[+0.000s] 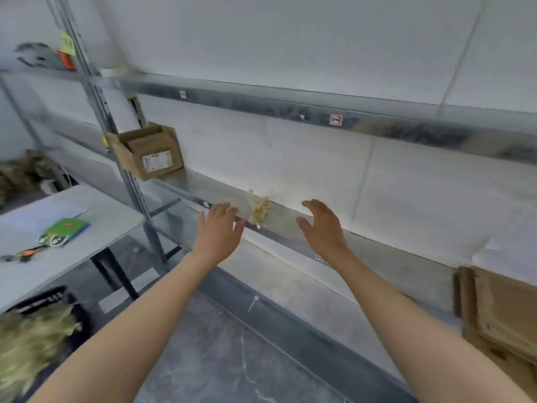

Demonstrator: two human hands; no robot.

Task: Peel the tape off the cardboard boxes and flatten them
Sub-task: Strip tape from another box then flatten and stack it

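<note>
Head view: left hand (pixel 219 228) and right hand (pixel 322 225) are held open, empty, above the shelf edge (pixel 277 236), a tape wad (pixel 257 210) lying between them. One cardboard box (pixel 148 151) is set far left; flattened cardboard (pixel 499 312) is stacked far right.

Both bare forearms extended forward; left hand (pixel 220 231) fingers straight and relaxed, holding nothing; right hand (pixel 322 224) fingers loosely curved, likewise holding nothing.

brown cardboard box (pixel 151 152) | yellowish tape wad (pixel 258 209) | grey shelf (pixel 290 216) | green card (pixel 64 229) | white table (pixel 96 225)
</note>
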